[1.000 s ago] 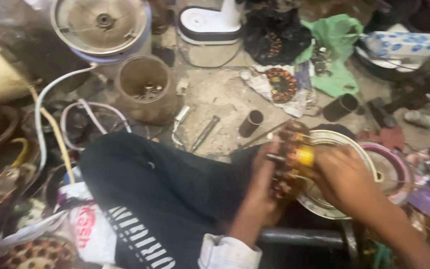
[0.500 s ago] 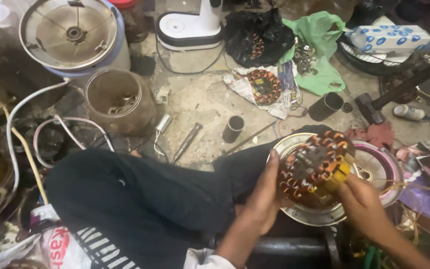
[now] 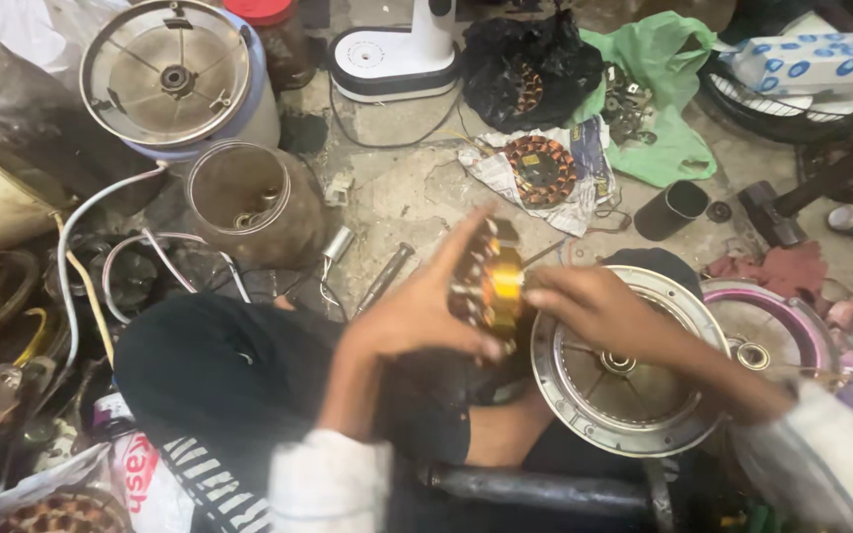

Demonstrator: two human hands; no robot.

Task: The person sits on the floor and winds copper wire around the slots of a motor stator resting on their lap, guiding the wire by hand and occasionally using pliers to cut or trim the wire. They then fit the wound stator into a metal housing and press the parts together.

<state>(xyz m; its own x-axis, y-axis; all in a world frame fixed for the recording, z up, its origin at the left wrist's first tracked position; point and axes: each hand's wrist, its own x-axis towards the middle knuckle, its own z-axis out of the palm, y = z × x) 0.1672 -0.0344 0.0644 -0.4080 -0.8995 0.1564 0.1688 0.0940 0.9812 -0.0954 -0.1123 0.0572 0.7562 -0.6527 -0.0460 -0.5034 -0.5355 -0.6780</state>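
A round copper-wound fan stator (image 3: 489, 283) with yellow tape on its edge is held upright on its rim over my lap. My left hand (image 3: 417, 311) grips it from the left side, fingers spread across its face. My right hand (image 3: 589, 308) holds its right edge. Just under my right hand lies a round metal motor cover (image 3: 599, 405) with a hub in the middle. My knee in dark trousers (image 3: 209, 365) is at the lower left.
Around me on the concrete floor: a second wound stator (image 3: 539, 170) on newspaper, a black cylinder (image 3: 670, 209), a screwdriver (image 3: 383, 278), a glass jar (image 3: 246, 202), a large metal motor housing (image 3: 175, 74), a white fan base (image 3: 392, 54), a green bag (image 3: 668, 94), a pink-rimmed cover (image 3: 772, 341).
The stator was lying fairly flat over the metal cover; now it is lifted and turned up on edge, further left, with both hands around it. The camera has also shifted.
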